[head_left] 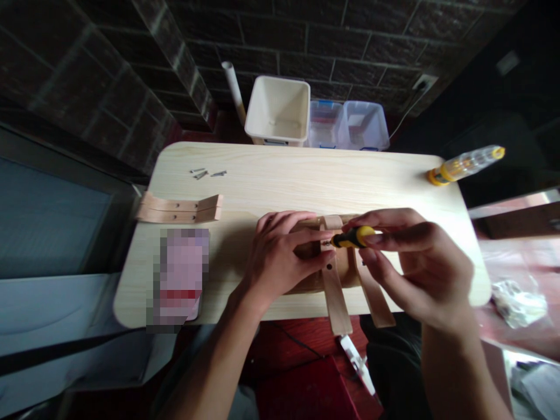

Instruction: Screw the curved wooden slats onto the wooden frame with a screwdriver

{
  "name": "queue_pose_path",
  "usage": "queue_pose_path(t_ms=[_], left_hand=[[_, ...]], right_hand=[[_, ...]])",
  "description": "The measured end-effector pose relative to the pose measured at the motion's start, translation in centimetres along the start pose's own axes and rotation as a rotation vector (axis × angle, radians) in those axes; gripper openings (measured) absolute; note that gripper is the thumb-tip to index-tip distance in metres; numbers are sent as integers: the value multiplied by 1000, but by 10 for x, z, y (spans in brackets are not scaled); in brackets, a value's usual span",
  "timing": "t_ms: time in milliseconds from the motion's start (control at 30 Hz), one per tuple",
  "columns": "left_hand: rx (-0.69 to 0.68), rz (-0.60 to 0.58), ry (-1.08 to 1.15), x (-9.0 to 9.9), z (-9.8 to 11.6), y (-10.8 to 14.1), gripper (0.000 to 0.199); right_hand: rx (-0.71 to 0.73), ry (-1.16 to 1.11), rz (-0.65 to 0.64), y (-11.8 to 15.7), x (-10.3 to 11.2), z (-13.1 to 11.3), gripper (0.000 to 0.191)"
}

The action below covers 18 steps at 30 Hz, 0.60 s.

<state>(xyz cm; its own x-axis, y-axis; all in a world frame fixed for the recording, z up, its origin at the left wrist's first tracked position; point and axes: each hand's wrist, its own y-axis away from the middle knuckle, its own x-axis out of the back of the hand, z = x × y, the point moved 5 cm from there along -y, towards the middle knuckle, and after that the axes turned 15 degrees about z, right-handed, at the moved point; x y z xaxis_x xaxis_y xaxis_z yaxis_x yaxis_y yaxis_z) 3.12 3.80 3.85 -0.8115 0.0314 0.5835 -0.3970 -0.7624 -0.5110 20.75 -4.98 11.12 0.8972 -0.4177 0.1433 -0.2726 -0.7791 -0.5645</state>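
Observation:
My right hand (415,256) grips a yellow and black screwdriver (356,237), its tip pointing left at a hole in a wooden strip (336,297). Thumb and index finger of my left hand (284,251) lie against that strip around the driver's tip; whether they pinch a screw is too small to tell. Under both hands is a brown rounded piece (306,283), crossed by the strip and by a second wooden strip (377,300) farther right. Both strips reach past the table's front edge.
On the pale table (306,175) are several screws (201,174), two curved wooden pieces (179,210), a phone (181,274) at left and a clear yellow-capped bottle (466,166) at right. Behind stand a cream bin (279,108) and clear boxes (365,125).

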Motion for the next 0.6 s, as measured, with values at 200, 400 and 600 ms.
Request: queue_pose_path(t_ms=[200,400,600], left_hand=[[3,2,5,-1,-1,0,22],[1,4,6,-1,-1,0,21],[6,5,4,0,0,0,22]], right_hand=[[-37,20,42,1,0,1,40],[-57,1,29,2,0,1,37],[-38,-2,21,0,1,3,38]])
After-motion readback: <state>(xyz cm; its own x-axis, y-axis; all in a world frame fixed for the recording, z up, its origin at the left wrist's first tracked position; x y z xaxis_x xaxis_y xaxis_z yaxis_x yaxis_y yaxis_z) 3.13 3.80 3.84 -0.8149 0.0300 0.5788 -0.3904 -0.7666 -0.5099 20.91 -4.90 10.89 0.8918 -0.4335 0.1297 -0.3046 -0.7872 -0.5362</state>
